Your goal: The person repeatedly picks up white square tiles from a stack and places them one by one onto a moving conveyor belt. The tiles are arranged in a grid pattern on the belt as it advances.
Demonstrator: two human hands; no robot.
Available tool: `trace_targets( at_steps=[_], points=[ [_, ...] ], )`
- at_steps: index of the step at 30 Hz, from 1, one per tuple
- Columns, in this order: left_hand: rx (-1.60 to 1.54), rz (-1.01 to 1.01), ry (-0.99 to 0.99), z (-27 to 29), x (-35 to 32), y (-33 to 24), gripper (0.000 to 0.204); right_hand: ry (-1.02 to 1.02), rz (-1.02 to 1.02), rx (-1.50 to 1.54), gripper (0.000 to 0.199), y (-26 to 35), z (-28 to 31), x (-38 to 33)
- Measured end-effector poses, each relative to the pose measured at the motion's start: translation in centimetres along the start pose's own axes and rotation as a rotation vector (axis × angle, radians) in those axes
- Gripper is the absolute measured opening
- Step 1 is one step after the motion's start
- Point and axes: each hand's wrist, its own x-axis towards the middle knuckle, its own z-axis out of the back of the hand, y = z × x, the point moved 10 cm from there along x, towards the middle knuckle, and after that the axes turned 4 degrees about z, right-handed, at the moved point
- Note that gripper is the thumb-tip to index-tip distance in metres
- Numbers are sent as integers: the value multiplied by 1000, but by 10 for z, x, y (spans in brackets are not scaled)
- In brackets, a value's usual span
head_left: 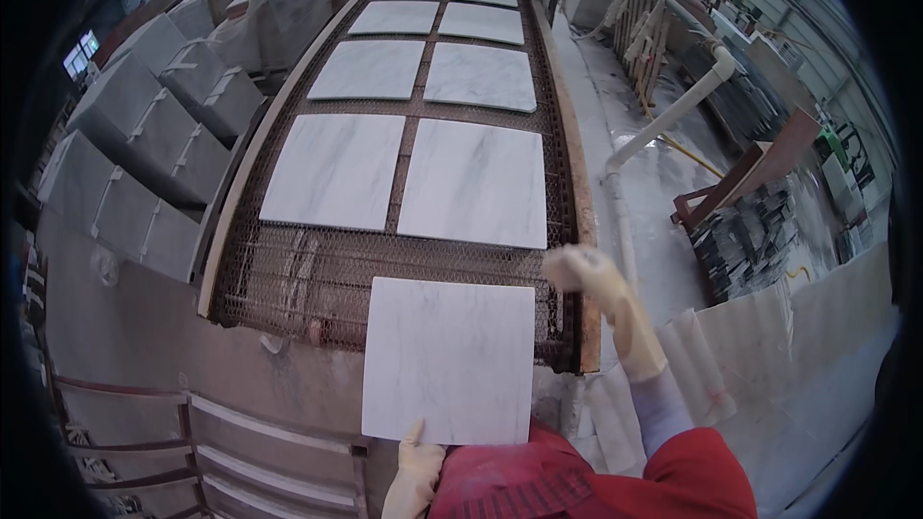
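A square white marble tile [449, 360] with faint grey veins is in front of me, its far part over the near end of a mesh conveyor belt [327, 264]. My left hand [416, 473], in a cream rubber glove, grips the tile's near edge. The thumb lies on top and the other fingers are hidden. Beyond the tile's far right corner, my right hand [580, 269], gloved alike, hovers by the belt's right side, apart from the tile. Motion smears its fingers. Further along lie two rows of similar tiles, the closest being a left tile [332, 171] and a right tile [471, 183].
Bundled stone slabs [144, 125] stand along the left. A metal rack [269, 442] is at the lower left. The belt has a raised right side rail [575, 163]. On the right are a white pipe [673, 115], a brown metal stand [740, 173] and dark stone pieces [755, 240].
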Motion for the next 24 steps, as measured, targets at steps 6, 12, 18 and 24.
trace_targets(
  at_steps=[6, 12, 18, 24],
  points=[
    [-119, -55, 56, -6, 8, -6, 50, 300, -415, -653, 53, -119, -49, -124],
    [-139, 62, 71, -7, 6, -3, 53, 355, -603, 131, 63, -194, -115, -170],
    [-148, 221, 114, -8, 8, 1, 58, 125, -612, 475, 68, -215, -150, -171],
    [-46, 238, 146, -27, 0, 1, 64, -42, -507, 580, 67, -231, -148, -168]
  ],
)
